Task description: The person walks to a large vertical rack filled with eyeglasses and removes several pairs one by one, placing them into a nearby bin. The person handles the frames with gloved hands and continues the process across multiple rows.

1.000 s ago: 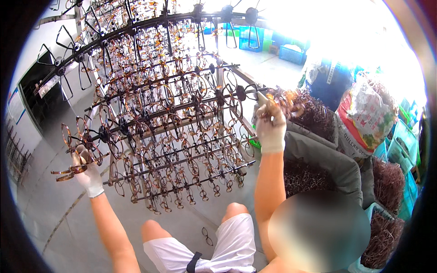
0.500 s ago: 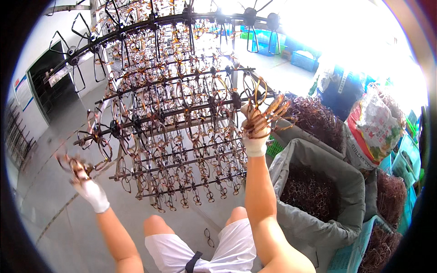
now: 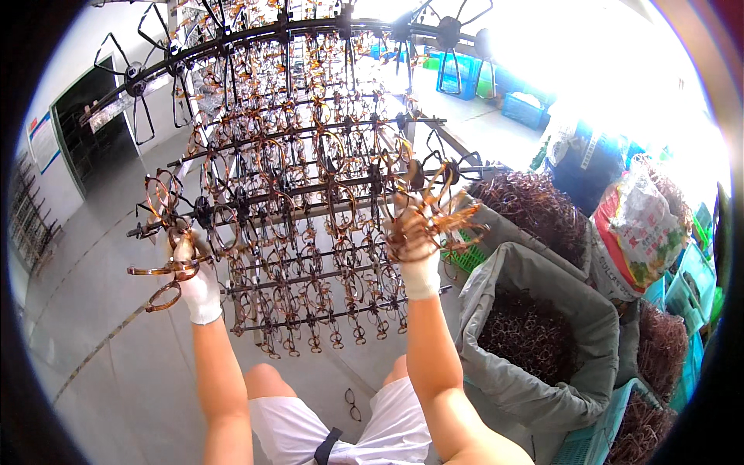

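Observation:
In front of me stands a rack with rows of dark bars (image 3: 306,188), hung with many tortoiseshell-coloured eyeglass frames (image 3: 339,203). My left hand (image 3: 201,293), in a white glove, is closed around a few brown eyeglass frames (image 3: 164,297) just below the left end of a near bar. My right hand (image 3: 420,273), also gloved, grips a bunch of amber-brown eyeglass frames (image 3: 456,221) near the right end of that same bar. Its fingers are partly hidden by the frames and blurred. Whether either hand touches the bar, I cannot tell.
To the right, a grey-lined bin (image 3: 484,349) holds dark, tangled frames. Behind it are another heap of brown frames (image 3: 527,198) and a printed sack (image 3: 635,225). A curved bar with black wire clips (image 3: 448,32) crosses above. One eyeglass frame (image 3: 353,403) lies on the floor between my knees.
My left hand has moved right and up to the bar's left end with its frames. My right hand has shifted slightly left and down along the bar, still holding its bunch.

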### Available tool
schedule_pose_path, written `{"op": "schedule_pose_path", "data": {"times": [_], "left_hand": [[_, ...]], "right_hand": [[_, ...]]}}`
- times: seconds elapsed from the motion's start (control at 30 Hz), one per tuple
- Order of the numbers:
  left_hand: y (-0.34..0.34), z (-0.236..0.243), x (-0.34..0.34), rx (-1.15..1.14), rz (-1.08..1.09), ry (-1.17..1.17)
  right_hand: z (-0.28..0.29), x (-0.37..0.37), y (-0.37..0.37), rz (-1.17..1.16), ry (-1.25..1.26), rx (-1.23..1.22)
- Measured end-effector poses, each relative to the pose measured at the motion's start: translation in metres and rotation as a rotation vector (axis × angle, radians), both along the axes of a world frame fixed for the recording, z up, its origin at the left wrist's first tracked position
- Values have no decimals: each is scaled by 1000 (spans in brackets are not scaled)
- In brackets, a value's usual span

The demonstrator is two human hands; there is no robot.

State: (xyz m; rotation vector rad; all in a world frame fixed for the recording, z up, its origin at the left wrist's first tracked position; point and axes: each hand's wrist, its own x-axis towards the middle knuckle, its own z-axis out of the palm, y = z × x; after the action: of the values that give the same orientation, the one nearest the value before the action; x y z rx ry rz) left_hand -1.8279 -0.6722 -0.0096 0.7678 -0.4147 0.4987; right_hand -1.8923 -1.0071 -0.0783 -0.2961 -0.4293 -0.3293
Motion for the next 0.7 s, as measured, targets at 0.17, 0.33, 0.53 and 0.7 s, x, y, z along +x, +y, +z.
{"op": "schedule_pose_path", "data": {"times": [0.17,0.33,0.53,0.7], "left_hand": [[-9,19,-6,52,-121,-47],[-3,8,6,141,29,-57],[18,-10,-4,381,266,-135],[37,-19,-28,386,171,91]], "right_hand": [[51,8,30,-1160,72,-1175],[59,-7,37,-1086,158,-812],[21,-43,68,-435,77,-300],[32,-12,99,-780,184,-554]]}}
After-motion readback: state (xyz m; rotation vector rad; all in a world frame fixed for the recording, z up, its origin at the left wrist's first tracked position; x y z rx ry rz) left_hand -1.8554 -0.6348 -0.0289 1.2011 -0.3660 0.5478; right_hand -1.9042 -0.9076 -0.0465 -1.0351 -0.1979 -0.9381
